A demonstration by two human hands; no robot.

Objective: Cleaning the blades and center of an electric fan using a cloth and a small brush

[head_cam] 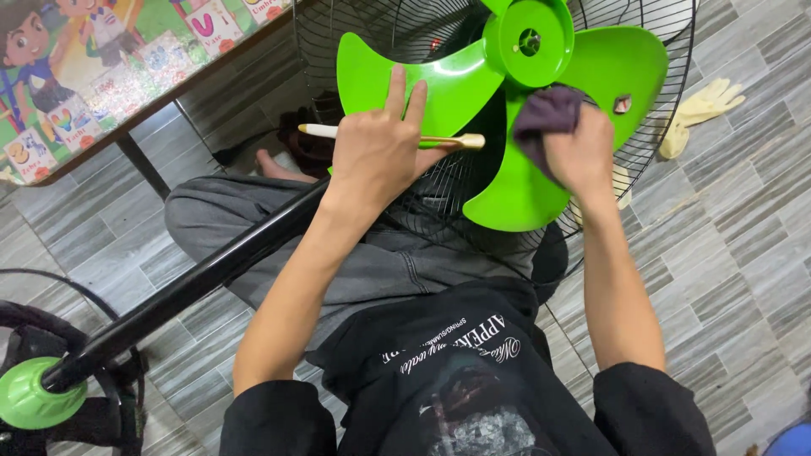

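A bright green three-bladed fan propeller sits in front of a black wire fan grille. My left hand rests on the left blade with fingers spread while a thin brush with a cream handle and gold ferrule is tucked under it. My right hand presses a dark purple cloth against the lower right blade near the green hub.
The fan's black pole runs down left to a green base collar. Cream rubber gloves lie on the grey tiled floor at right. A colourful children's table stands at upper left. My grey trouser leg lies under the pole.
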